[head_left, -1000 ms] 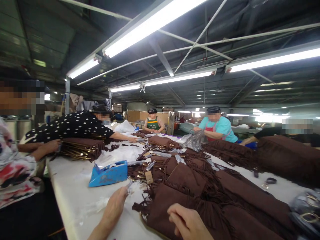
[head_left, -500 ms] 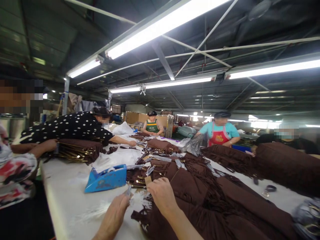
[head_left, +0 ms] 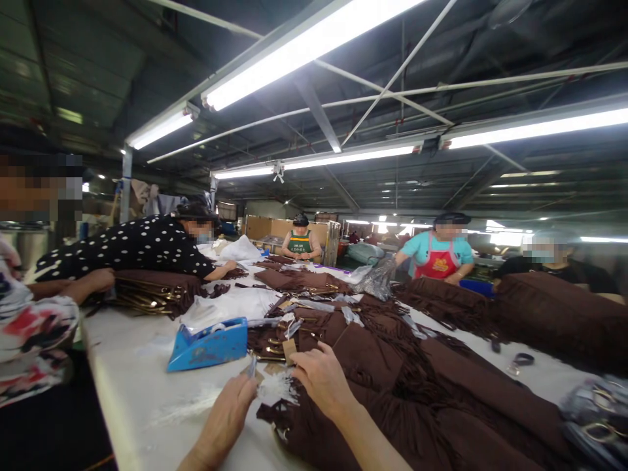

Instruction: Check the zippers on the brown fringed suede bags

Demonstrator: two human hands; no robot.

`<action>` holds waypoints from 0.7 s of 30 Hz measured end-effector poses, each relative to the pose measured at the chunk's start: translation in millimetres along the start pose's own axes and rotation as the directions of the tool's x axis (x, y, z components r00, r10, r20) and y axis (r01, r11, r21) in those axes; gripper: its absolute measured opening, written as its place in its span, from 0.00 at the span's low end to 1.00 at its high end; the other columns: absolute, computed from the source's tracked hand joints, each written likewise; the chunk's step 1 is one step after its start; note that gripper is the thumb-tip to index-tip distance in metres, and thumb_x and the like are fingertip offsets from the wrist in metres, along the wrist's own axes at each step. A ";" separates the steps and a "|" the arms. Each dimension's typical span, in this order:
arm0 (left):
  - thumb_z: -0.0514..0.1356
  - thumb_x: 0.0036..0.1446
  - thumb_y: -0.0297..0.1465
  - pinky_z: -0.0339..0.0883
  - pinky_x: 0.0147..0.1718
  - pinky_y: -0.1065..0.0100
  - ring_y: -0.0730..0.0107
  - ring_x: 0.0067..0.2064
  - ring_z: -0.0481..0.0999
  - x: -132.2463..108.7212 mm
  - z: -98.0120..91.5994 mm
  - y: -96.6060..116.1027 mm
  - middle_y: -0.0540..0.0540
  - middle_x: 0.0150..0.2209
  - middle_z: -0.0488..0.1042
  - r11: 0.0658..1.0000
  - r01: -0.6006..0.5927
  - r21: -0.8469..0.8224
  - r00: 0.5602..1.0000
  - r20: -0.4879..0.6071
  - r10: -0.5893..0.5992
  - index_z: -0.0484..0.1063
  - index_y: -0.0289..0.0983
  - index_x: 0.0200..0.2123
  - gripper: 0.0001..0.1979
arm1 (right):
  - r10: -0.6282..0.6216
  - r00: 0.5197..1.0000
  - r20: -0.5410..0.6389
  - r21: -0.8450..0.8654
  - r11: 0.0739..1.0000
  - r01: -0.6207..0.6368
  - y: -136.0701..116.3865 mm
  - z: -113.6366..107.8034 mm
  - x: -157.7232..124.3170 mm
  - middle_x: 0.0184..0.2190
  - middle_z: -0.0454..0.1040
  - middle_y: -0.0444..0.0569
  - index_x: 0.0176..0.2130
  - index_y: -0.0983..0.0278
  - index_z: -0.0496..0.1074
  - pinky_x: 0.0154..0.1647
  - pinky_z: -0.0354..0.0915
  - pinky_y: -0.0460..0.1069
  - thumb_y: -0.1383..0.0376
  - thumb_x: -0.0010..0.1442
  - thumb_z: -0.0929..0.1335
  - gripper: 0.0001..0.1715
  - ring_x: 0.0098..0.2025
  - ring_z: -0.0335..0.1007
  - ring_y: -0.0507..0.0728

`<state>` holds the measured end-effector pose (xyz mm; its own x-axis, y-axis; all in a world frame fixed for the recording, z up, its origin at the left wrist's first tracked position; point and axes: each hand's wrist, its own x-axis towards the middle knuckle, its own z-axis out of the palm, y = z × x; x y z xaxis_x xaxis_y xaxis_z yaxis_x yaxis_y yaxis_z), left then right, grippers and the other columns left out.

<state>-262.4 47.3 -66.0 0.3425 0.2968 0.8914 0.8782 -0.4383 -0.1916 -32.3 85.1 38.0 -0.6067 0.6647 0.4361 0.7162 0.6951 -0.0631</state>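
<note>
My left hand (head_left: 230, 407) is closed near the table's front part, with a small grey-silver item (head_left: 252, 367) at its fingertips. Just right of it, my right hand (head_left: 326, 379) reaches over brown fringed fabric (head_left: 373, 366), its fingers apart, with a tan paper tag (head_left: 289, 349) by its fingertips; whether it grips the tag is unclear. White tag strings (head_left: 279, 388) lie bunched between both hands. Behind my left hand stands a blue tape dispenser (head_left: 209, 345). Gold-coloured metal pieces (head_left: 275, 351) show at the edge of the brown fabric.
Brown fabric stacks (head_left: 554, 317) lie at the right, near a dark strap with a ring (head_left: 521, 362) and ringed items in plastic (head_left: 596, 415). White cloth (head_left: 230, 306) lies behind the dispenser. Several people stand around the white table (head_left: 122, 392); one in polka dots leans over it.
My right hand has shifted slightly right, and its fingers have spread. The polka-dotted person's arm has drawn back left. The person in the red apron has raised their head.
</note>
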 end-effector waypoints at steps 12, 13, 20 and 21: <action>0.46 0.61 0.25 0.70 0.31 0.63 0.61 0.31 0.76 -16.5 12.8 -20.9 0.44 0.31 0.78 0.919 0.274 0.284 0.877 0.318 -0.360 0.74 0.38 0.34 0.17 | 0.327 0.918 -0.224 -0.152 0.919 -0.365 73.9 -27.8 -54.1 0.33 0.77 0.54 0.33 0.65 0.72 0.44 0.61 0.54 0.71 0.65 0.60 0.14 0.39 0.73 0.61; 0.47 0.61 0.26 0.70 0.31 0.62 0.59 0.32 0.77 -17.6 14.2 -24.3 0.43 0.32 0.78 0.916 0.265 0.301 0.883 0.306 -0.356 0.74 0.38 0.35 0.16 | 0.370 0.901 -0.228 -0.136 0.904 -0.406 85.0 -31.3 -69.5 0.32 0.77 0.52 0.31 0.64 0.71 0.39 0.62 0.52 0.70 0.65 0.59 0.14 0.36 0.74 0.60; 0.54 0.59 0.42 0.72 0.44 0.56 0.54 0.46 0.77 4.3 13.7 -0.2 0.39 0.47 0.79 0.906 0.388 -0.170 0.907 0.247 -0.342 0.74 0.38 0.48 0.20 | 0.533 0.823 -0.198 0.374 0.817 -0.439 86.6 -39.2 -183.5 0.25 0.72 0.43 0.26 0.60 0.64 0.33 0.61 0.46 0.57 0.66 0.59 0.19 0.31 0.70 0.55; 0.54 0.58 0.45 0.74 0.39 0.60 0.56 0.42 0.79 12.8 12.7 19.5 0.39 0.46 0.79 0.798 0.513 -0.317 0.837 0.394 -0.381 0.74 0.39 0.49 0.22 | 0.535 0.825 -0.182 0.403 0.806 -0.434 78.2 -40.5 -196.8 0.25 0.72 0.43 0.26 0.60 0.65 0.33 0.61 0.46 0.57 0.66 0.59 0.19 0.30 0.70 0.55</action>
<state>-236.6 53.3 -63.5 0.0831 0.7492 0.6571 0.7705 -0.4665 0.4344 157.1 -2.4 -16.4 -0.0545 0.8704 0.4893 0.7012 0.3822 -0.6019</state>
